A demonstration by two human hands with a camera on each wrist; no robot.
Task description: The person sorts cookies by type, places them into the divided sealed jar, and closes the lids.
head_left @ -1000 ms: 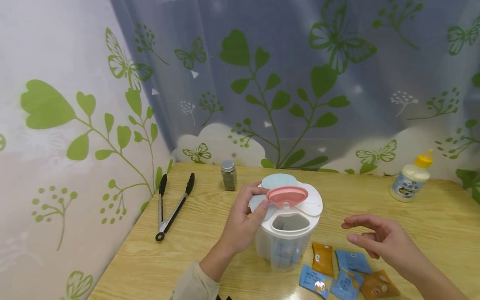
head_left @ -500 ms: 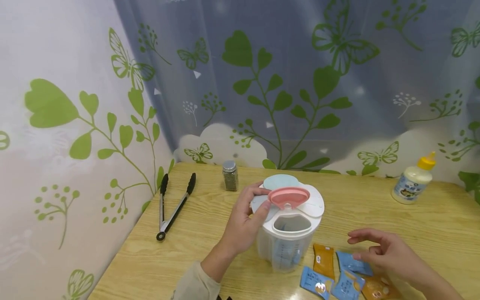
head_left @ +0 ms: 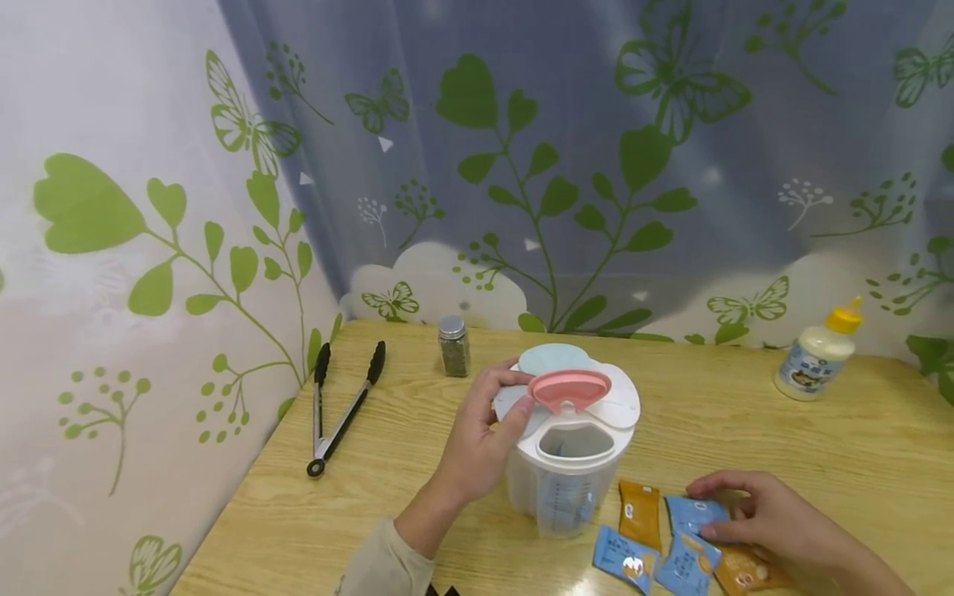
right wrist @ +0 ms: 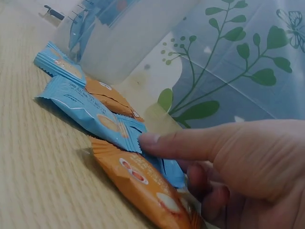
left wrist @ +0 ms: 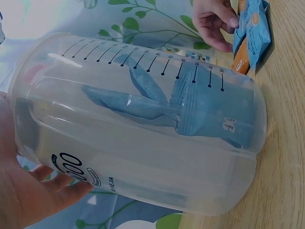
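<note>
My left hand (head_left: 480, 439) grips the lid and upper side of a clear plastic food storage container (head_left: 570, 488), thumb on top. The container stands upright; its pink flap (head_left: 570, 387) is raised, baring one opening. Blue packets (left wrist: 214, 105) show through its wall in the left wrist view. Beside it, my right hand (head_left: 775, 521) reaches over a blue snack packet (head_left: 689, 511) lying on the table. The thumb touches the packets there in the right wrist view, and the index fingertip is at the blue packet's far edge. The other fingers are partly hidden.
Around that packet lie two more blue packets (head_left: 624, 559) and two orange packets (head_left: 638, 513). Tongs (head_left: 339, 426) lie spread at the left, near a spice jar (head_left: 454, 348). A yellow-capped bottle (head_left: 812, 360) stands at the back right. Patterned cloth borders the wooden table (head_left: 298, 538).
My right hand has come down from above the packets onto the blue one at the back. The left hand and container have stayed in place.
</note>
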